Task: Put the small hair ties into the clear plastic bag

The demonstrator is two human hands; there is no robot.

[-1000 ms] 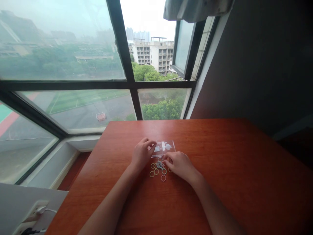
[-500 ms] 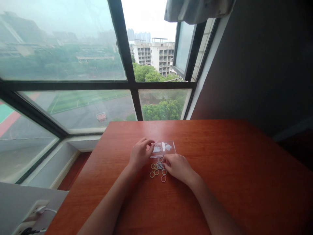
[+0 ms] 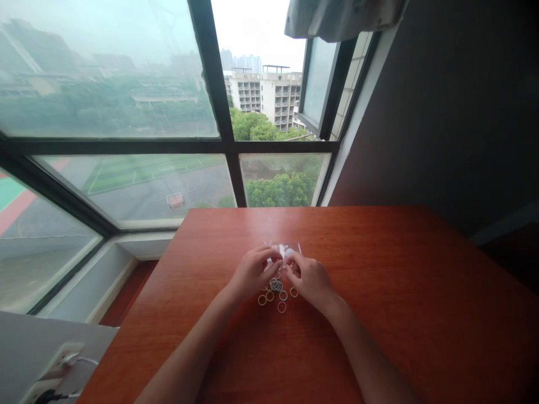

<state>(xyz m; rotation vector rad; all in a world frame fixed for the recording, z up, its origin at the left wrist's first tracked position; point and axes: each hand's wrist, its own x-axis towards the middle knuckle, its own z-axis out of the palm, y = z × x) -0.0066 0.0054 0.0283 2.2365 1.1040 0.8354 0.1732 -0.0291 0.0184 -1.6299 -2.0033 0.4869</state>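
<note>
- Clear packet [image 3: 292,247]: flat on the wooden table [image 3: 391,292], contents unreadable.
- Left hand [image 3: 251,273], right hand [image 3: 310,280]: curled, fingertips meeting over its near edge; grip unclear.
- Small rings [image 3: 278,295]: loose beneath both hands.

Left hand [image 3: 252,273] and right hand [image 3: 309,279] close together by scattered rings [image 3: 281,306]

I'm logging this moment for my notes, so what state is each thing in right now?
Left hand, fingers curled, tips meeting the right hand's over the clear case; grip too small to tell.
Right hand, fingers curled, tips at the same spot.
Clear case, lying on the table, near edge hidden by fingers.
Rings, loose, scattered flat by the hands.
Side window, seems swung open.
</note>
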